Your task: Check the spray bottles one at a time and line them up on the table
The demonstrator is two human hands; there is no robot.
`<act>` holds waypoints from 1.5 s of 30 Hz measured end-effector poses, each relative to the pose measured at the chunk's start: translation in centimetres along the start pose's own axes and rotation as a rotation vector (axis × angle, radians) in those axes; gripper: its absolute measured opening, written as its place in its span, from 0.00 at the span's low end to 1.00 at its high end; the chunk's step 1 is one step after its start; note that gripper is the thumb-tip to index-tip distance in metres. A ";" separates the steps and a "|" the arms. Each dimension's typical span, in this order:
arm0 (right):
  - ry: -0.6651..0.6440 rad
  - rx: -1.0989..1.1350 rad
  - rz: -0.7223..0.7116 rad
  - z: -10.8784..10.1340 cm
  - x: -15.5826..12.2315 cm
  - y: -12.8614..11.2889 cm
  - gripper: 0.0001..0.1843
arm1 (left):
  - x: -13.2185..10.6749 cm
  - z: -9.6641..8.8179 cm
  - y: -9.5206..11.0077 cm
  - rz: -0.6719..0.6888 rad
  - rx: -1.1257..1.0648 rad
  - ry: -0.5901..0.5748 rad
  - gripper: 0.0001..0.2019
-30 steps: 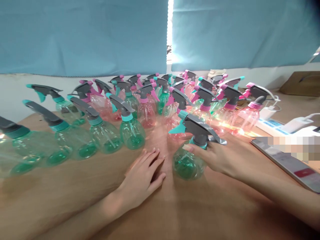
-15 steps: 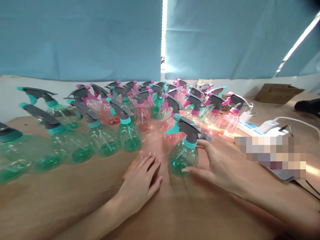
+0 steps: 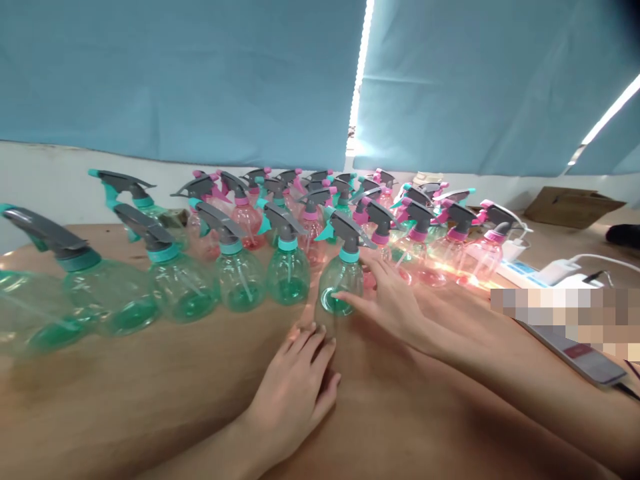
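Note:
My right hand (image 3: 397, 308) grips a green spray bottle (image 3: 334, 279) from its right side, thumb in front and fingers behind. The bottle stands upright, with a grey head and a turquoise collar and trigger. It is at the right end of a row of green spray bottles, close to another green spray bottle (image 3: 289, 279). My left hand (image 3: 299, 383) lies palm down on the wooden table (image 3: 210, 393), fingers stretched out, holding nothing, just in front of the gripped bottle.
Pink spray bottles (image 3: 483, 257) and more green ones crowd behind the row. To the right are a white power strip (image 3: 520, 272) with plugs and cables, a phone (image 3: 575, 350), partly pixelated, and a cardboard box (image 3: 573, 205). A blue curtain (image 3: 200, 80) hangs behind.
My right hand has moved the green spray bottle away from me and leftward, up to the end of the green row. My left hand stays on the table. The view has turned slightly left.

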State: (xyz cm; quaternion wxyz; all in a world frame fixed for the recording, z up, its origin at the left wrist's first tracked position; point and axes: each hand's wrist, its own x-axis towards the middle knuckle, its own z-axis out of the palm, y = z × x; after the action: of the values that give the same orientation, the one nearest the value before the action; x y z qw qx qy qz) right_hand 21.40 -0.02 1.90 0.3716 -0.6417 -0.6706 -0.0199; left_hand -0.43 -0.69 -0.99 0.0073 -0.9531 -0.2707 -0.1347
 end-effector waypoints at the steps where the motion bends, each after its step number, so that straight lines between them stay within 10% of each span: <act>1: 0.012 -0.023 0.006 0.3 0.3 -0.1 0.39 | 0.0 0.0 0.0 0.001 -0.004 -0.004 0.18; 27: -0.107 -0.180 0.038 0.3 2.6 -1.5 0.40 | 0.1 0.5 -0.3 0.021 0.044 -0.006 0.21; 36: 0.123 -0.063 0.034 -5.4 0.7 1.8 0.13 | 2.6 1.3 -0.5 0.005 -0.080 0.009 0.20; 45: 0.058 -0.093 0.158 -4.1 3.1 4.5 0.33 | 5.8 1.9 -0.3 0.012 -0.158 0.010 0.20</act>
State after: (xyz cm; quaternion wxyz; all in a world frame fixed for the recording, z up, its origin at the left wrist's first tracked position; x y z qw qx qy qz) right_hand 27.55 1.33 4.50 0.3610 -0.7084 -0.6051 -0.0402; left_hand 4.60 2.67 -1.34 -0.0657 -0.9518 -0.2533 -0.1602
